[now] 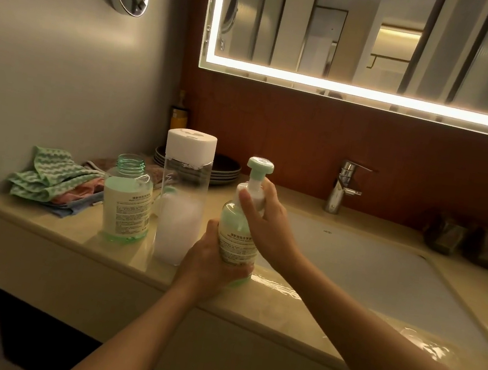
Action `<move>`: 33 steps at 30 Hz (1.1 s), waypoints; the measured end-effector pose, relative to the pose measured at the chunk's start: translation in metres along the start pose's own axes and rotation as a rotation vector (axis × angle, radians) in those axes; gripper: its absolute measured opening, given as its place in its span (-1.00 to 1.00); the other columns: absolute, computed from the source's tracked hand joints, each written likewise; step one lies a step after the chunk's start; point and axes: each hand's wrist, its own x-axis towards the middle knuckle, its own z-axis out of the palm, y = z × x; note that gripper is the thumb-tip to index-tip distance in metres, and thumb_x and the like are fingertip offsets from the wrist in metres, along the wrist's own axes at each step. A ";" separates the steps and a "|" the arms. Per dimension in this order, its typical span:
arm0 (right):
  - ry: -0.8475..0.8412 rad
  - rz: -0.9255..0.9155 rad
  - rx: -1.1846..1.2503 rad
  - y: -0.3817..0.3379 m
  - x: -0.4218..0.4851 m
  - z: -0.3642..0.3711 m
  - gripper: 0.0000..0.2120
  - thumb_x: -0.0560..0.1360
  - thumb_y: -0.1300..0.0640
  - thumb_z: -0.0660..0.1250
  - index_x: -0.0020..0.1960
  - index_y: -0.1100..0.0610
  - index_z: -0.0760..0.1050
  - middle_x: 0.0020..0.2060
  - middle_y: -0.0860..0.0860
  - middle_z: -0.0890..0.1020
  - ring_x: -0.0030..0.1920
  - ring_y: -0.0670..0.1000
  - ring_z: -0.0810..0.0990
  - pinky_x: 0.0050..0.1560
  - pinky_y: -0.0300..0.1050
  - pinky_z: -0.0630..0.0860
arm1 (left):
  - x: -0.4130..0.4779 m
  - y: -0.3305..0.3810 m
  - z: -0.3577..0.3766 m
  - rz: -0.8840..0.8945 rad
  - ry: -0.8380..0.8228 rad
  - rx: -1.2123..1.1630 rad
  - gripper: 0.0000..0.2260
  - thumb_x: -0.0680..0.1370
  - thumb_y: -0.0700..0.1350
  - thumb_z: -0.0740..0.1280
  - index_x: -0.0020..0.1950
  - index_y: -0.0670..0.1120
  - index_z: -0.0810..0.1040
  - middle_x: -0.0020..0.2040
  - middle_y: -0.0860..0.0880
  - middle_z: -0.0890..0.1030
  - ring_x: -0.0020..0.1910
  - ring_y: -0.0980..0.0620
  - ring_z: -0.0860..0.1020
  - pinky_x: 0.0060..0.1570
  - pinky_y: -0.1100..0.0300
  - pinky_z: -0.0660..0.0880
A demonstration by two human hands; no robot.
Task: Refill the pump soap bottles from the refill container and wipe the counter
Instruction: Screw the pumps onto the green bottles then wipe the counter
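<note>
1. While the left hand point(210, 261) wraps its fingers round the lower body of the pump bottle point(237, 240), the right hand point(266, 219) curls round the white collar just under the green pump head point(260, 165), thumb on the near side.
2. That bottle is upright on the counter point(58, 227), at the front-left corner of the sink point(366, 264), and holds pale green soap.
3. Just left of it stands the refill container point(183, 201), tall and clear with its white lid on and cloudy white liquid in its lower half.
4. Left again, near the container, stands a second bottle point(127, 199). It is capless, its threaded neck open, with green liquid inside.
5. Cloths point(52, 180) lie in a loose pile by the wall, behind the second bottle.
6. Dark plates point(226, 169) are stacked behind the container, and a chrome tap point(341, 186) stands at the back of the sink.
7. Water gleams on the counter along the sink's front rim.
</note>
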 end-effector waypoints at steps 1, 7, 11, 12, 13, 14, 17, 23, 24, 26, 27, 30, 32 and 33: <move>0.018 -0.030 -0.027 0.002 -0.002 -0.003 -0.57 0.57 -0.05 0.12 0.38 0.10 0.25 0.11 0.00 0.53 0.05 -0.06 0.50 0.03 -0.11 0.46 | 0.000 0.000 0.000 0.001 0.000 0.003 -0.41 0.30 0.02 0.53 0.12 0.03 0.21 0.02 0.08 0.50 -0.01 0.05 0.53 -0.05 0.10 0.55; 0.186 -0.030 -0.075 0.003 0.001 -0.011 -0.65 0.43 -0.11 0.34 0.01 0.13 0.37 -0.12 -0.05 0.54 -0.16 -0.16 0.51 -0.14 -0.27 0.48 | -0.001 -0.001 0.001 0.004 -0.001 0.020 -0.40 0.30 0.04 0.53 0.14 0.04 0.21 0.05 0.08 0.50 0.02 0.05 0.52 -0.02 0.08 0.54; 0.113 0.019 -0.040 -0.004 0.006 -0.005 -0.58 0.48 -0.09 0.29 0.20 0.12 0.29 0.03 -0.04 0.49 -0.03 -0.06 0.52 0.00 -0.10 0.52 | -0.001 0.000 0.000 -0.005 0.011 0.029 -0.41 0.29 0.05 0.53 0.11 0.01 0.22 0.02 0.07 0.52 -0.02 0.03 0.54 -0.03 0.03 0.54; 0.099 0.013 -0.040 -0.004 0.005 -0.003 -0.61 0.50 -0.08 0.26 0.22 0.11 0.31 0.02 -0.05 0.50 -0.02 -0.07 0.52 0.01 -0.09 0.51 | -0.001 0.000 0.000 -0.005 0.012 0.027 -0.41 0.29 0.04 0.53 0.11 0.00 0.22 0.02 0.06 0.53 -0.02 0.02 0.55 -0.04 0.02 0.54; 0.094 -0.004 -0.047 -0.004 0.003 -0.001 -0.66 0.52 -0.07 0.23 0.20 0.10 0.35 -0.02 -0.07 0.51 -0.05 -0.09 0.52 0.00 -0.09 0.51 | -0.001 0.000 0.000 -0.004 0.015 0.025 -0.40 0.29 0.04 0.54 0.11 0.00 0.22 0.03 0.04 0.53 -0.02 0.01 0.55 -0.04 0.01 0.54; 0.104 -0.018 -0.053 -0.003 0.001 0.000 -0.68 0.53 -0.07 0.21 0.18 0.10 0.39 -0.07 -0.09 0.52 -0.08 -0.10 0.52 -0.03 -0.11 0.51 | -0.002 0.000 0.000 -0.001 0.018 0.026 -0.40 0.29 0.04 0.54 0.11 -0.01 0.22 0.03 0.03 0.54 -0.02 0.00 0.55 -0.04 0.00 0.54; 0.156 -0.043 -0.077 -0.001 -0.002 0.000 -0.62 0.55 -0.09 0.15 0.23 0.12 0.43 -0.04 -0.06 0.55 -0.05 -0.08 0.54 -0.04 -0.14 0.51 | -0.001 0.000 0.001 0.000 0.021 0.036 -0.39 0.29 0.03 0.54 0.13 -0.01 0.21 0.04 0.02 0.54 -0.02 0.00 0.55 -0.04 0.01 0.54; 0.288 -0.045 -0.132 0.003 0.004 -0.006 -0.71 0.53 -0.11 0.21 0.03 0.13 0.42 -0.09 -0.01 0.58 -0.12 -0.06 0.55 -0.08 -0.04 0.56 | -0.001 0.000 0.001 -0.003 0.011 0.029 -0.38 0.29 0.03 0.53 0.15 0.00 0.22 0.05 0.06 0.51 -0.01 0.04 0.53 -0.02 0.05 0.53; 0.264 -0.040 -0.123 0.001 0.006 -0.006 -0.68 0.53 -0.10 0.20 0.11 0.12 0.39 -0.02 0.01 0.57 -0.06 -0.04 0.55 -0.05 -0.02 0.56 | -0.001 0.000 0.001 -0.006 0.013 0.027 -0.39 0.29 0.03 0.53 0.14 0.00 0.22 0.05 0.05 0.52 0.00 0.03 0.54 -0.02 0.03 0.53; 0.176 -0.036 -0.090 -0.003 0.009 -0.005 -0.61 0.56 -0.06 0.16 0.31 0.10 0.29 0.17 0.03 0.51 0.07 -0.01 0.53 0.03 -0.03 0.52 | -0.002 -0.001 0.001 -0.012 0.023 0.022 -0.39 0.28 0.04 0.54 0.14 0.00 0.23 0.04 0.04 0.54 -0.01 0.01 0.55 -0.02 0.01 0.53; 0.122 -0.041 -0.067 -0.004 0.010 -0.005 -0.62 0.58 -0.03 0.13 0.34 0.10 0.28 0.18 0.04 0.50 0.09 0.00 0.52 0.04 -0.03 0.50 | -0.002 -0.001 0.001 -0.012 0.026 0.023 -0.39 0.28 0.04 0.54 0.14 0.00 0.23 0.04 0.04 0.54 -0.01 0.00 0.55 -0.03 0.01 0.53; 0.064 -0.043 -0.029 -0.006 0.005 -0.003 -0.71 0.60 0.01 0.11 0.15 0.18 0.44 -0.05 0.06 0.56 -0.06 0.02 0.54 -0.06 -0.07 0.46 | -0.002 0.000 0.001 -0.005 0.019 0.029 -0.38 0.29 0.04 0.53 0.16 0.01 0.21 0.04 0.06 0.51 -0.01 0.02 0.53 -0.03 0.04 0.53; 0.117 -0.050 -0.073 -0.006 0.002 -0.002 -0.67 0.56 -0.05 0.17 0.13 0.17 0.48 -0.10 -0.03 0.55 -0.11 -0.05 0.53 -0.13 -0.19 0.47 | -0.002 0.001 0.000 -0.005 0.014 0.021 -0.37 0.29 0.04 0.53 0.17 0.00 0.21 0.06 0.05 0.52 -0.01 0.03 0.53 -0.02 0.04 0.53; 0.150 -0.049 -0.094 -0.005 0.002 -0.002 -0.64 0.53 -0.08 0.19 0.15 0.16 0.48 -0.11 -0.06 0.54 -0.12 -0.08 0.53 -0.15 -0.23 0.47 | -0.002 0.001 0.000 -0.010 0.010 0.018 -0.37 0.29 0.04 0.53 0.17 0.00 0.21 0.06 0.05 0.52 0.00 0.03 0.53 -0.02 0.03 0.53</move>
